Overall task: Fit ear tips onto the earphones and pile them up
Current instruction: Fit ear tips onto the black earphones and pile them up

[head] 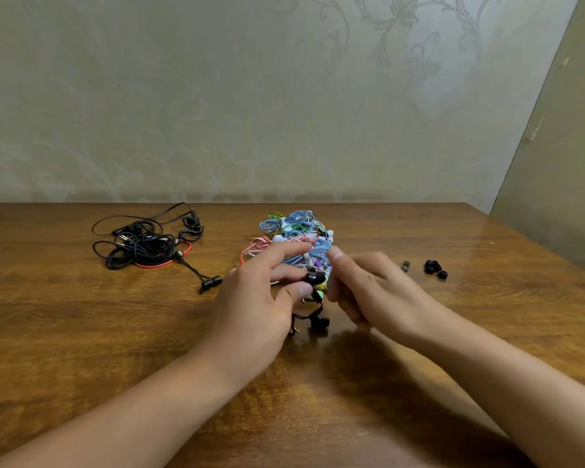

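Note:
My left hand [260, 298] pinches a black earphone [315, 278] between thumb and fingers just above the table. Its dark cord and second earbud [320, 323] hang down to the wood below. My right hand [362, 288] is close on the right of that earbud, fingers curled toward it; whether it holds an ear tip is hidden. Behind both hands lies a heap of coloured earphones [294, 233] in blue, pink, green and white. A few loose black ear tips [434, 267] sit to the right.
A tangle of black earphones with a red cord [142, 244] lies at the left on the wooden table [81, 332]. One small dark ear tip [406, 265] rests apart near the others. A patterned wall [250, 96] stands behind the table's far edge.

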